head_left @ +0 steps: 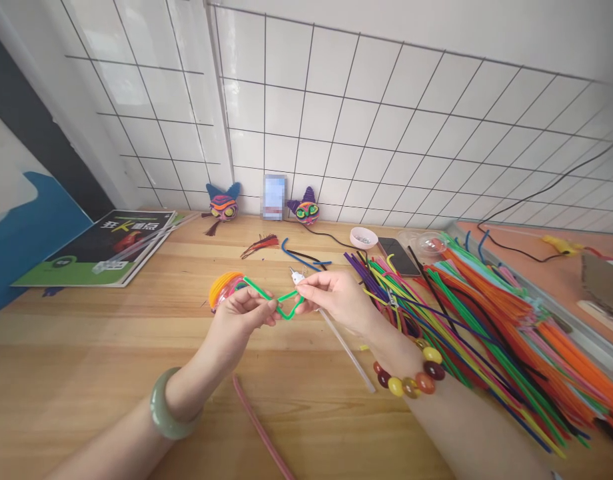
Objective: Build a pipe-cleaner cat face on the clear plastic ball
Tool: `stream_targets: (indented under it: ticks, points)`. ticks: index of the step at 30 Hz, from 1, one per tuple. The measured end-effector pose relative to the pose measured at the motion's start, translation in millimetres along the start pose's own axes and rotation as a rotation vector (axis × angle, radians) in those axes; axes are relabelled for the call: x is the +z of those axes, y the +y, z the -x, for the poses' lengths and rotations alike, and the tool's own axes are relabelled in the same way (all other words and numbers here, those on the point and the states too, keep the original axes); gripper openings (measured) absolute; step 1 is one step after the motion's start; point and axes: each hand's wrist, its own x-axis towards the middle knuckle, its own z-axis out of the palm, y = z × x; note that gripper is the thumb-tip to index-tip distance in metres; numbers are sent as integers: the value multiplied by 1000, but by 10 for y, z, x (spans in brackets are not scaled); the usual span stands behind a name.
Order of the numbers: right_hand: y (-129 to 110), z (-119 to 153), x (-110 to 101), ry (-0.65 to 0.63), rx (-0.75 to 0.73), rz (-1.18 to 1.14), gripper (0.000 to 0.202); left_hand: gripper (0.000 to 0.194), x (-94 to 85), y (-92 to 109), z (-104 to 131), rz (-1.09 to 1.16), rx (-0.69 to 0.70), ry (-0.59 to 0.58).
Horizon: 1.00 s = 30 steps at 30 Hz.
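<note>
A green pipe cleaner, bent into an angular shape, is held between my two hands above the table. My left hand pinches its left part between thumb and fingers, with one straight end sticking up to the left. Closed on the other side of the bend is my right hand. Behind my left hand sits a round piece wrapped in orange, pink and other colours, partly hidden. A white-tipped glue gun lies just behind my right hand, and a clear glue stick runs out below it.
Bundles of coloured pipe cleaners cover the right side. Two finished cat-face masks and a phone lean on the tiled wall. A pink bowl, a dark phone, books and a pink tube lie about.
</note>
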Motion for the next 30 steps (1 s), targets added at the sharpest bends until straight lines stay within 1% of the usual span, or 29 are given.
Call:
stream_targets:
  ticks: [5, 8, 11, 14, 17, 21, 26, 30]
  points:
    - [-37, 0, -24, -60, 80, -136, 27, 14, -19, 28, 0, -2, -18, 4]
    - [-18, -13, -51, -123, 109, -235, 31, 13, -27, 42, -3, 57, -52, -21]
    - [46, -34, -76, -178, 67, -277, 29, 13, -23, 50, -2, 139, -87, -56]
    - [103, -51, -85, -174, 6, -271, 23, 12, -17, 56, 7, 170, -111, -78]
    - [117, -53, -75, -172, -36, -267, 21, 13, -11, 73, 31, 161, -149, -61]
    - [82, -39, -54, -204, -71, -279, 15, 15, 14, 111, 72, 169, -179, -62]
    - [54, -24, -51, -185, -117, -243, 11, 16, 49, 143, 99, 179, -179, -81]
    - [61, -21, -54, -163, -127, -216, 12, 16, 51, 150, 96, 178, -172, -71]
